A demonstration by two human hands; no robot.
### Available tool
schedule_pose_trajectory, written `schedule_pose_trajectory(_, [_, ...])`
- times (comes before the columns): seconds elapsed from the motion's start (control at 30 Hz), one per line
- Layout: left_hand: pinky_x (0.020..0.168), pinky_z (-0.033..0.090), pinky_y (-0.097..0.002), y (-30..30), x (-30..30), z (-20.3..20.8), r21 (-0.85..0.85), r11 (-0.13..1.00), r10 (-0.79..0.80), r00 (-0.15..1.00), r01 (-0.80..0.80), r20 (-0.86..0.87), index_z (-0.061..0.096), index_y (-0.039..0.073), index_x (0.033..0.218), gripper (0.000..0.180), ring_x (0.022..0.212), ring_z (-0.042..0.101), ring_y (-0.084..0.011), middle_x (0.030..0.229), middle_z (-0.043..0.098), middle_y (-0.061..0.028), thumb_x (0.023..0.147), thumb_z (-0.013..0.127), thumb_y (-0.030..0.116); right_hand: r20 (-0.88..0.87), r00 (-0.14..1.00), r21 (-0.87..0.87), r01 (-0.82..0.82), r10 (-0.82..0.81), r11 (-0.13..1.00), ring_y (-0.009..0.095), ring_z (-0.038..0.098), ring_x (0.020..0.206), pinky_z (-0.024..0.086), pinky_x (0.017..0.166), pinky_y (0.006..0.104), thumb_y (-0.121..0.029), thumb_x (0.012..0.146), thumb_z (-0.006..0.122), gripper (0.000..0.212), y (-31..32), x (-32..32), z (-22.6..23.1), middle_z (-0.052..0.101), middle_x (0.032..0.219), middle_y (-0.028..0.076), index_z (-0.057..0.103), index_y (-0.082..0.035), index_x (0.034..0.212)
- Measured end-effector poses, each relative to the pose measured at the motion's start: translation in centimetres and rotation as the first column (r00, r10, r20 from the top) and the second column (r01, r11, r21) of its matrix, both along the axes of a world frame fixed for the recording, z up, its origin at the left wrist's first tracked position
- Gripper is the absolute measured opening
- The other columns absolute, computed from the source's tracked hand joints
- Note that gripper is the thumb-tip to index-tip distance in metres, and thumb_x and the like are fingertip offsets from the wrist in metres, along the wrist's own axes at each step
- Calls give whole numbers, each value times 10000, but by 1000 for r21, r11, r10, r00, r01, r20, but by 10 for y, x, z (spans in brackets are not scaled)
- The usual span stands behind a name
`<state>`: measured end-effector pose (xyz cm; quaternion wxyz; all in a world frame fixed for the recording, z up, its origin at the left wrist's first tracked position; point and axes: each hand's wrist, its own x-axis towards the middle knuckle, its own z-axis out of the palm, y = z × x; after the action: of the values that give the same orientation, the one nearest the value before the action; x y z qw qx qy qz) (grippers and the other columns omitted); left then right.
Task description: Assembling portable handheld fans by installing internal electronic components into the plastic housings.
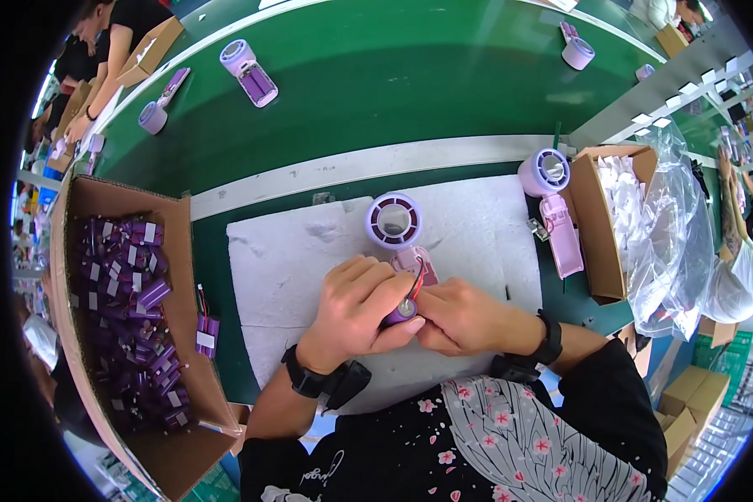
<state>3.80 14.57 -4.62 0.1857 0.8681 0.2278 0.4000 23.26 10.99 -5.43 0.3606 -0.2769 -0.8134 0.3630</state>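
Over the white foam sheet (pixel 293 276) my hands meet in front of a light purple handheld fan (pixel 393 222). Its round head faces up, and its pink handle (pixel 412 261) is partly hidden behind my fingers. My left hand (pixel 356 311) is closed round a purple battery (pixel 400 313), whose round end shows. Red and black wires (pixel 417 280) run up from the battery toward the handle. My right hand (pixel 468 316) is closed, its fingertips pressed together beside the battery; what they pinch is hidden.
A cardboard box (pixel 209 368) of purple batteries stands at left, one battery pack (pixel 207 333) beside it. Another fan (pixel 560 226) with open handle lies right, near a box (pixel 598 226) of white pieces and a plastic bag (pixel 669 243). More fans (pixel 247 71) sit on the green belt (pixel 393 92).
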Motion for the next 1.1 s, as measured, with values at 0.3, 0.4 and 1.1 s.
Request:
schedule_pose_trajectory(0.3, [545, 453, -385, -5, -4, 0, -75, 995, -50, 990, 60, 132, 623, -26, 999, 412, 600, 558, -284, 763, 588, -131, 802, 707, 326, -85, 991, -25, -109, 107, 994, 351, 609, 646, 480, 556, 438, -84, 857, 622, 153, 4, 0, 9, 596, 748, 144, 528, -12, 953])
schedule_pose_trajectory(0.4, [546, 459, -389, -6, -6, 0, -83, 994, -61, 986, 75, 157, 621, -31, 1001, 413, 603, 568, -291, 763, 590, -139, 819, 696, 332, -99, 989, -51, -116, 110, 992, 354, 606, 646, 477, 558, 440, -117, 890, 631, 158, 0, -3, 7, 597, 742, 144, 536, -18, 967])
schedule_pose_trajectory(1.1, [509, 453, -349, -13, -11, -4, -46, 998, -21, 978, 31, 205, 639, -7, 965, 391, 576, 558, -256, 726, 583, -101, 700, 794, 235, -119, 991, -167, -80, 60, 983, 375, 586, 635, 448, 559, 449, -95, 936, 580, 93, -12, -13, 4, 574, 738, 159, 535, -22, 971])
